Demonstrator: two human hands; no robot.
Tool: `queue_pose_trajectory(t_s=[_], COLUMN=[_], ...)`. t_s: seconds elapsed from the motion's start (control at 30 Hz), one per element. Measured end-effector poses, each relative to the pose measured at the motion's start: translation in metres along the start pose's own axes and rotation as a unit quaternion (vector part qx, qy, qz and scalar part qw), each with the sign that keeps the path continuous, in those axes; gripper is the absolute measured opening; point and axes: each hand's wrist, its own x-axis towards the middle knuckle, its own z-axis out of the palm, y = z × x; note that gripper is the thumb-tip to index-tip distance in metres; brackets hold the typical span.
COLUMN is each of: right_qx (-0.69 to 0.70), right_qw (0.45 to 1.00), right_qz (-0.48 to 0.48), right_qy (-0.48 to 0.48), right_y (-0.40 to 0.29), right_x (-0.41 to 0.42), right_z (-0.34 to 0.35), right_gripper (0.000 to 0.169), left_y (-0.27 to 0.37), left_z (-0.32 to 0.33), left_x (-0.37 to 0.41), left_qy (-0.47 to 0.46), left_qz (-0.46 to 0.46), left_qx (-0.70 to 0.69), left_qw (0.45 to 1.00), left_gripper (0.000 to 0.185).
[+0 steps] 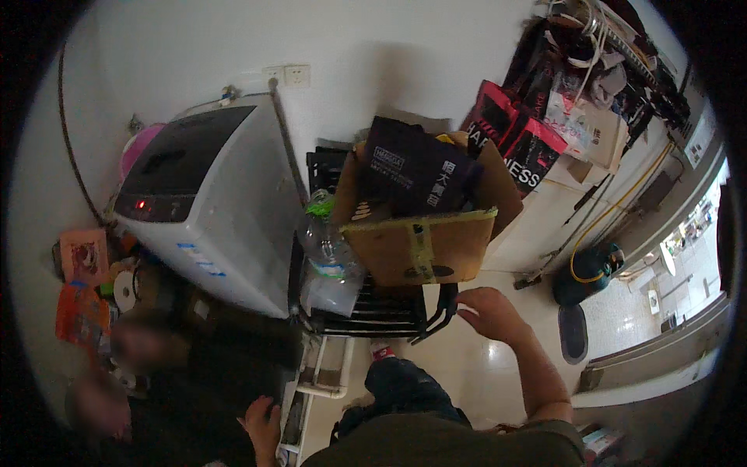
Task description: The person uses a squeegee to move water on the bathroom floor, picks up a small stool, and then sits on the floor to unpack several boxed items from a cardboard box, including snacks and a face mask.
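Note:
My right hand (493, 312) is beside the black arm (448, 300) of a slatted chair, its fingers loosely bent and nothing seen in them. Whether the fingertips touch that arm is hard to tell. On the chair seat (373, 318) stands an open cardboard box (452, 248), with a dark bag (408, 169) that bears writing sticking out of its top. A large clear plastic bottle (327, 233) with a green neck is left of the box. Low in the view, my left hand (261, 425) has its fingers apart and is empty, near a dark surface.
A grey-white washing machine (245, 216) with a lit red light is left of the chair. Red-and-black bags (525, 146) and a loaded rack (607, 58) are at the right wall. A dark gas cylinder (583, 277) stands near the doorway. A white-framed rack (321, 388) is by my legs.

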Motion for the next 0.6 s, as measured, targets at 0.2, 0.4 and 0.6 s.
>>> queue_pose_trajectory(t_s=[0.2, 0.4, 0.6], right_qx=[-0.02, -0.013, -0.023], right_qw=[0.952, 0.955, 0.994], right_qz=[-0.018, 0.01, 0.036], right_qy=[0.304, 0.295, 0.097], right_y=[0.059, 0.121, 0.17], right_x=[0.048, 0.151, 0.241], right_z=[-0.069, -0.12, -0.091], right_gripper=[0.021, 0.032, 0.05], left_y=[0.101, 0.182, 0.27], left_z=[0.025, 0.074, 0.111], left_x=[0.071, 0.142, 0.225], left_qy=[-0.018, -0.08, -0.078], left_qz=[0.067, -0.009, 0.103], left_qx=[-0.067, -0.256, -0.196], left_qw=[0.995, 0.963, 0.972], left_gripper=[0.035, 0.04, 0.043])
